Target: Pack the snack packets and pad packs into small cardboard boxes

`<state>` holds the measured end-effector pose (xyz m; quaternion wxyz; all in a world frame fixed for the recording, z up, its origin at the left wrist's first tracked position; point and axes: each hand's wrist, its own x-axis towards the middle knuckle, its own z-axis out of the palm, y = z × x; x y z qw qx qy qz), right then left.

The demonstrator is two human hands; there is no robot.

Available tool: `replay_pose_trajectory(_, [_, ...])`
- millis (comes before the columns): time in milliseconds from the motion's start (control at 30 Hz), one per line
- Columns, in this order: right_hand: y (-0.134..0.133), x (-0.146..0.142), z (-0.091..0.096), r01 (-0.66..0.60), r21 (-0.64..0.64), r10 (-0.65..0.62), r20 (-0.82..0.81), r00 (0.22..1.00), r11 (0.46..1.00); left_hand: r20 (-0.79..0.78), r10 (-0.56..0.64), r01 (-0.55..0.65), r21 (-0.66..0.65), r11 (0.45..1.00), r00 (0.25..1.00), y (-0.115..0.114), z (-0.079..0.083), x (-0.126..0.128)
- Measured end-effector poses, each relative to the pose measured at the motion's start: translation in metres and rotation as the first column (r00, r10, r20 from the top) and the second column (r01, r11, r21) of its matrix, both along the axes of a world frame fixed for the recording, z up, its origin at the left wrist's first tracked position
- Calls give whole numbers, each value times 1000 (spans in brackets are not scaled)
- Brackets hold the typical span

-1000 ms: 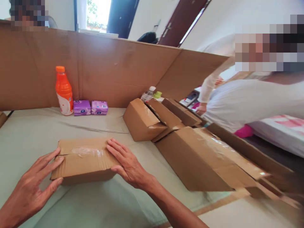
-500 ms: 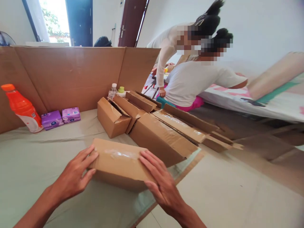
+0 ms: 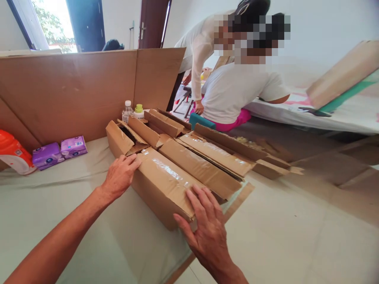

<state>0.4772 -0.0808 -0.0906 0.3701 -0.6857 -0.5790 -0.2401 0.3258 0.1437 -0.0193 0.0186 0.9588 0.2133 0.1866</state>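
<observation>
A taped cardboard box (image 3: 166, 177) rests on the cloth-covered table, its long side against a row of similar boxes. My left hand (image 3: 121, 175) grips its far left corner with curled fingers. On the near right end, my right hand (image 3: 207, 221) lays its fingers over the top, and its thumb presses the side. Beside this box lies another taped cardboard box (image 3: 201, 167), and a third taped box (image 3: 216, 152) comes after it. Behind them is a box with raised flaps (image 3: 121, 138). The undersides of the boxes are hidden.
At the left stand an orange bottle (image 3: 14, 154) and purple tissue packs (image 3: 60, 152). A cardboard panel (image 3: 74, 94) walls the back; a clear bottle (image 3: 127, 112) and a green-capped bottle (image 3: 138, 111) stand near it. Two people (image 3: 233, 94) are beyond the table's right edge.
Both hands have turned the box and moved it away from me, up against the row. The view has shifted slightly right. The seated person's arm has lowered.
</observation>
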Motion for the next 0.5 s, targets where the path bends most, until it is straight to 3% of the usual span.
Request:
replay_pose_trajectory(133, [-3,-3,-2,-48,3,48,-66,997,999,36,59,-59,15,998,998,-5,-15,-4])
replay_pose_trajectory(233, [-15,-4,-5,-39,79,52,-175,983,996,67,105,-105,9,994,992,-15,-38,-19])
replay_pose_trajectory(367, [-42,-8,-25,96,224,-15,-336,942,970,70,194,-193,-19,981,979,-30,-81,-73])
replay_pose_trajectory(500, [-70,-27,-67,91,172,-12,-415,910,981,3,291,-291,-41,956,957,-48,-117,-142])
